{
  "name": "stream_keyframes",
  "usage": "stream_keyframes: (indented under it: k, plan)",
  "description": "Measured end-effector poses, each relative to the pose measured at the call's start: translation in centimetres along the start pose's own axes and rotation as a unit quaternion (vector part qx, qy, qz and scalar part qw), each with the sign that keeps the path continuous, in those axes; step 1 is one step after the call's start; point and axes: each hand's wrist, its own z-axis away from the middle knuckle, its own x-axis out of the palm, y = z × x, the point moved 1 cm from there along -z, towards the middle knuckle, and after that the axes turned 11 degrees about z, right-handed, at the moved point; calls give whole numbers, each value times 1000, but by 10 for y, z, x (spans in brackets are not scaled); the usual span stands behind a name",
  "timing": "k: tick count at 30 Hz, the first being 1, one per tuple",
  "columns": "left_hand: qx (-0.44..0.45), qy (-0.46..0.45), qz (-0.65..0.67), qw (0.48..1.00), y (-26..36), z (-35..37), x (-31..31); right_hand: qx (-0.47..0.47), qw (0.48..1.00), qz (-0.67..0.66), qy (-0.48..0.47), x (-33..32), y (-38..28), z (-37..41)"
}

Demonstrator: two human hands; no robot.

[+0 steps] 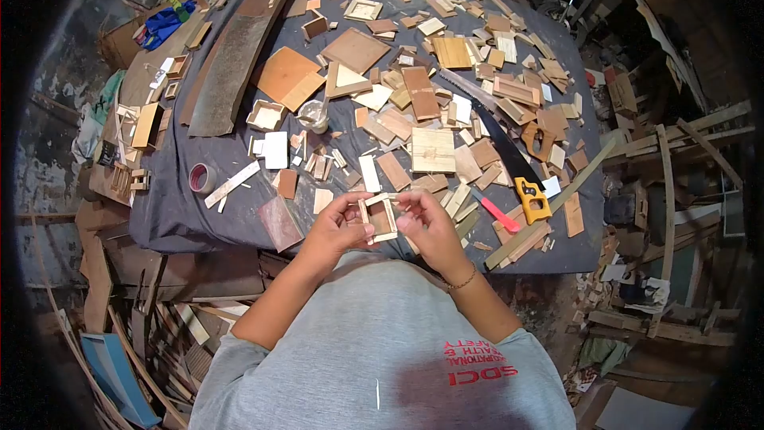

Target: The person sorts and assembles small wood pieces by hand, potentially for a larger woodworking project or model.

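Note:
A small square frame of pale wooden strips (390,216) is held up in front of my chest, near the table's front edge. My left hand (338,224) grips its left side, with the thumb across the lower left corner. At the upper right corner, my right hand (430,224) pinches the frame with thumb and fingers bent; the exact contact is partly hidden. Just beyond the frame lies a white rectangular piece (369,173). A white tub (313,116), seemingly with something pale inside, stands farther back.
Wood offcuts cover much of the dark cloth (179,207). A handsaw with a yellow handle (532,199) and a pink-handled tool (500,214) lie to the right. To the left are a tape roll (202,177) and a long curved board (239,64). Scrap wood surrounds the table.

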Motion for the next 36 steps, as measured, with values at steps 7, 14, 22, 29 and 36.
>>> stream_keyframes:
  k: [7, 14, 22, 29, 36]
  plan:
    - [-11, -18, 30, 999, 3, 3, -5, -204, 957, 203, -29, -8, -20, 1]
    - [-7, -44, 21, 999, -2, 2, -11, -219, 951, 219, -16, -7, -9, 0]
    - [-3, -53, 24, 998, -1, 2, -10, -210, 949, 234, 8, -8, -14, 1]
    - [-5, -47, 17, 999, 1, 2, -11, -199, 954, 222, 23, -6, -9, 2]
    - [-11, -54, 17, 998, 2, 1, -10, -227, 937, 265, 21, -7, -16, 2]
